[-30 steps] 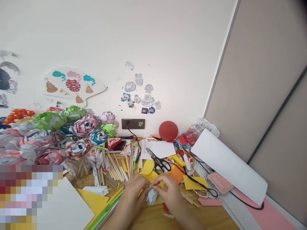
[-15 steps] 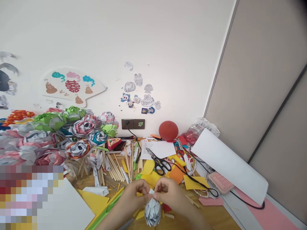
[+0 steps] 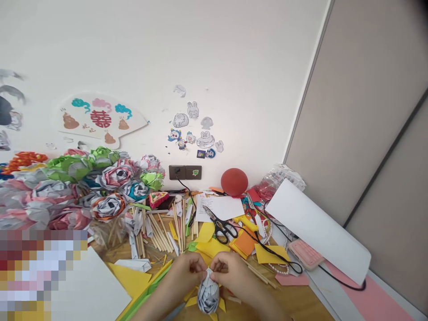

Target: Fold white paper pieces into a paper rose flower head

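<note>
A folded white paper bud [image 3: 208, 295] hangs below my fingertips near the bottom middle of the view, its pointed end up. My left hand [image 3: 189, 272] pinches the tip from the left, fingers curled. From the right, my right hand [image 3: 227, 273] has thumb and finger closed on the same tip. The two hands nearly meet over it. Yellow paper pieces [image 3: 212, 246] lie just behind the hands, and more yellow points show around the bud's lower end.
Black-handled scissors [image 3: 222, 226], a yellow glue gun [image 3: 246, 223] and wooden sticks [image 3: 162, 234] lie beyond my hands. Paper flowers [image 3: 112, 206] crowd the left. A red ball [image 3: 234, 182] sits by the wall. At right are a white roll [image 3: 319, 232] and pink keyboard [image 3: 306, 254].
The bud has shifted slightly left and its tip has turned between my fingers. My right hand has moved a little left, uncovering more of the sticks beside it.
</note>
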{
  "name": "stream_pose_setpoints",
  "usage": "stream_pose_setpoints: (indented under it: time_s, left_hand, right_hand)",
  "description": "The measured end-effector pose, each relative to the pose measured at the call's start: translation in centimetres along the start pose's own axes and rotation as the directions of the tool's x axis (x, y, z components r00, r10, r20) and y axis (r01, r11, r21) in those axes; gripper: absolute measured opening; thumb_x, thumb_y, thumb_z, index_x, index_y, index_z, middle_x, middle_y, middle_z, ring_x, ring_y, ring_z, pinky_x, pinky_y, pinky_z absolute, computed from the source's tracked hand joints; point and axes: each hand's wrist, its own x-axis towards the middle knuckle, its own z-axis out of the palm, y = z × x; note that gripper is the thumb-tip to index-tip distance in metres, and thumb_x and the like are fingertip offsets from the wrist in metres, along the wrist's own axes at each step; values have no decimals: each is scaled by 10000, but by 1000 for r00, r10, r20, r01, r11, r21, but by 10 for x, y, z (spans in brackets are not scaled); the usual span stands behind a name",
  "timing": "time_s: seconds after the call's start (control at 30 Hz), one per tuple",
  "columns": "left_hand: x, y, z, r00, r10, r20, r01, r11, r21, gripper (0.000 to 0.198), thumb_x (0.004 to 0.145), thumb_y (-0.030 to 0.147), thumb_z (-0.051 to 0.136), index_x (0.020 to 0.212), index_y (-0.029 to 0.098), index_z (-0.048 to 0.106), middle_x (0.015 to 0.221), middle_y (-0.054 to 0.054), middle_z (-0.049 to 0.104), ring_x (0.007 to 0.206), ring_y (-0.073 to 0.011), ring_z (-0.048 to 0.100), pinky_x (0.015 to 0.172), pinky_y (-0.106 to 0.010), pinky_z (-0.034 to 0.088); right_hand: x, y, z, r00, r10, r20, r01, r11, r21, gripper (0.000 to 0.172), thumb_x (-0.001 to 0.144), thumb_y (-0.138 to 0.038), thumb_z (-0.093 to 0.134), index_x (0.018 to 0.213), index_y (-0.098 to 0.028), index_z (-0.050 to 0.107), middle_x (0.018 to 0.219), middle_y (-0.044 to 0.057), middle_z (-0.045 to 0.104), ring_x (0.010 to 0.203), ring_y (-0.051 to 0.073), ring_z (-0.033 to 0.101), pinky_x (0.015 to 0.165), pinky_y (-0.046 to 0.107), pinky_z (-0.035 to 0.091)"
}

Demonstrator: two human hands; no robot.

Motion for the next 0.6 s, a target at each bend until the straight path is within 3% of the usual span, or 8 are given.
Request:
stream_pose_setpoints:
  time_s: [0.13,0.23,0.3,0.43,0.6]
  left_hand:
    - [-2,9,3,993,82,-85,-60,970,235,115,581,127,476,536,159,576,543,21,581,574,-148,540,562,-235,370]
    - [-1,7,3,992,116,-54,-104,975,195,126,667,179,490,594,153,590,576,2,598,598,-155,561,581,-240,405]
    - [0,3,2,987,158,6,-158,983,95,150,697,256,544,755,143,624,698,-22,640,695,-172,593,650,-252,440]
    - [-4,2,6,984,177,-8,-176,982,62,593,550,201,709,1114,176,527,1079,-76,623,973,-228,569,830,-298,440]
    - [-12,12,13,980,191,-52,-175,958,228,476,614,130,649,1076,172,542,1071,-80,628,955,-219,577,838,-314,445]
  right_hand:
    - [0,-3,1,995,-87,-55,75,980,-182,162,637,-37,567,665,-185,628,644,-26,599,633,132,554,572,196,397]
    - [2,-2,2,971,-178,-158,127,949,-290,168,629,-20,541,597,-175,598,643,-12,593,654,146,557,601,216,397]
    - [5,0,1,950,-205,-237,134,950,-282,167,635,-19,530,584,-171,576,634,-7,589,641,152,561,602,225,405]
    - [9,2,-3,923,-124,-364,92,990,-105,121,707,-78,520,644,-169,568,647,10,606,642,168,595,608,241,445]
    - [7,2,-5,883,-275,-381,205,955,-214,129,712,-58,538,724,-172,597,724,23,616,709,176,589,658,253,441]
